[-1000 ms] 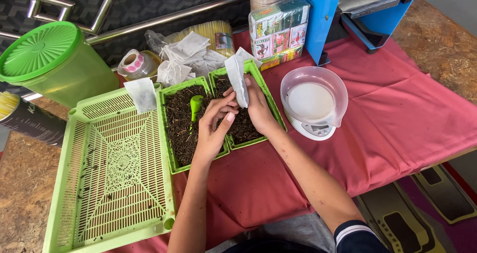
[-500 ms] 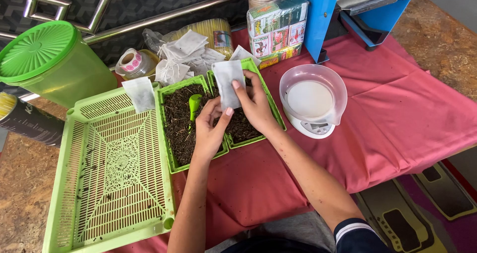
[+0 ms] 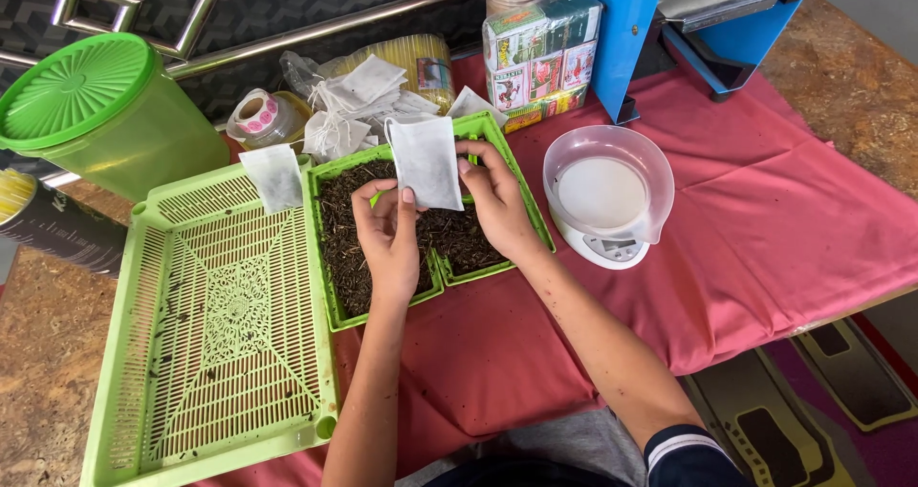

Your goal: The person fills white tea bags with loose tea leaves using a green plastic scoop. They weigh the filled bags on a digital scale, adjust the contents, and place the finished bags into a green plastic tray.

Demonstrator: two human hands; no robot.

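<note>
Both hands, left and right, pinch a white paper filter bag above the green tray of dark loose tea. Looks unfilled so far; one bag rests on the big slotted green tray.

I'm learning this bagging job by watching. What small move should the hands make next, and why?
Probably spread the mouth of the white filter bag. Both hands, left hand and right hand, hold it flat by its edges above the green tray of dark loose leaves, and it looks empty.

White filter bag between both hands
</note>
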